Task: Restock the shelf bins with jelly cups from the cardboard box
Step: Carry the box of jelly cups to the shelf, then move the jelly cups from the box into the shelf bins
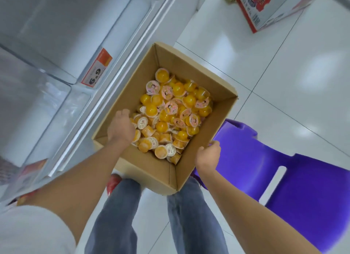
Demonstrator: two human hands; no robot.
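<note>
An open cardboard box (189,68) rests partly on a purple plastic stool (274,159), in front of my legs. It holds a heap of orange jelly cups (170,111), some lying with pink or white lids up. My left hand (121,127) is inside the box by its left wall, with the fingers curled down into the cups. My right hand (208,155) grips the rim of the box's right wall. Clear shelf bins (56,36) stand to the left of the box and look bare inside.
An orange price tag (96,68) reading 6.9 is fixed to a bin's front. A red and white carton (274,6) lies on the white tiled floor at the top right. A red shoe (113,183) shows below the box.
</note>
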